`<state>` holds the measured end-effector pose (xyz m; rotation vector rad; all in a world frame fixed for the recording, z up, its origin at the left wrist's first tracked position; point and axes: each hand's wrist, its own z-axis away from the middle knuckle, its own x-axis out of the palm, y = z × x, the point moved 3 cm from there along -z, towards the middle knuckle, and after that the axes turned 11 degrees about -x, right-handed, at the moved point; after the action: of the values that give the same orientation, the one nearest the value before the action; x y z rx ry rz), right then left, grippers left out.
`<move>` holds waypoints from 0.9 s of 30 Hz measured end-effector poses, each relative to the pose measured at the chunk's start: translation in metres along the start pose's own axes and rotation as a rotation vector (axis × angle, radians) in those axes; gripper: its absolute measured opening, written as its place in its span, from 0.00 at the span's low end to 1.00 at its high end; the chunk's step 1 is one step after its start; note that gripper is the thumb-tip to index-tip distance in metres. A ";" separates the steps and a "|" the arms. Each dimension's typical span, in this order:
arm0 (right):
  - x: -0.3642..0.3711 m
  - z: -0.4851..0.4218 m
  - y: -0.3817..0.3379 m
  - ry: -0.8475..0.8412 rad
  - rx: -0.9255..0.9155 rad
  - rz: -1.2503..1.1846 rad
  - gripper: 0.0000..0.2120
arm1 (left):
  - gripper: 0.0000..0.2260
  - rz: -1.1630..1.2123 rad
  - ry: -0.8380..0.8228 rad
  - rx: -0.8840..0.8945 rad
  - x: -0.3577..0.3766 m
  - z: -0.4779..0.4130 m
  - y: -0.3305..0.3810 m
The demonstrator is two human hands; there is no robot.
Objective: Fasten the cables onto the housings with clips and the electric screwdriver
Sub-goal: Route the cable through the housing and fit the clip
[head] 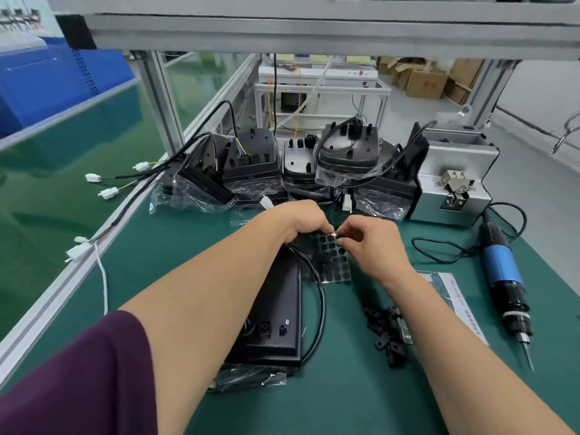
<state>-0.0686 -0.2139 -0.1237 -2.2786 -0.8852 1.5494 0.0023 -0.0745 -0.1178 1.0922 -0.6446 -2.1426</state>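
Pinching small part [333,235], left grip [302,223] beyond housing [279,304].

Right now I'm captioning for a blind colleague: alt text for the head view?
The left hand and right hand pinch something small over a sheet of black pads. A black housing lies under the left forearm, an electric screwdriver at right.

Bright, even light falls from overhead, so the shadows on the mat [345,403] are faint and soft-edged, darkest beside the housing [276,309]. The glossy green surface [62,189] at the left mirrors pale glare, and the bags [188,200] glint. Wide-angle distortion bows the beam [314,29] along the top and splays the rail [56,293]. The upper left corner is smeared. The part [333,236] pinched between left hand [301,222] and right hand [373,246] is too soft to identify.
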 end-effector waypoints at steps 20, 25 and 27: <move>-0.009 -0.005 -0.005 -0.155 -0.021 0.191 0.04 | 0.08 -0.050 0.063 -0.023 0.004 0.002 0.005; -0.011 -0.003 -0.007 -0.173 -0.033 0.190 0.05 | 0.09 -0.067 0.071 -0.041 0.007 0.006 0.008; -0.014 -0.003 -0.005 -0.196 -0.005 0.112 0.05 | 0.08 -0.077 0.088 -0.033 0.007 0.008 0.009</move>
<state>-0.0708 -0.2182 -0.1088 -2.2431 -0.8206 1.8459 -0.0044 -0.0843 -0.1116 1.2039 -0.5331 -2.1484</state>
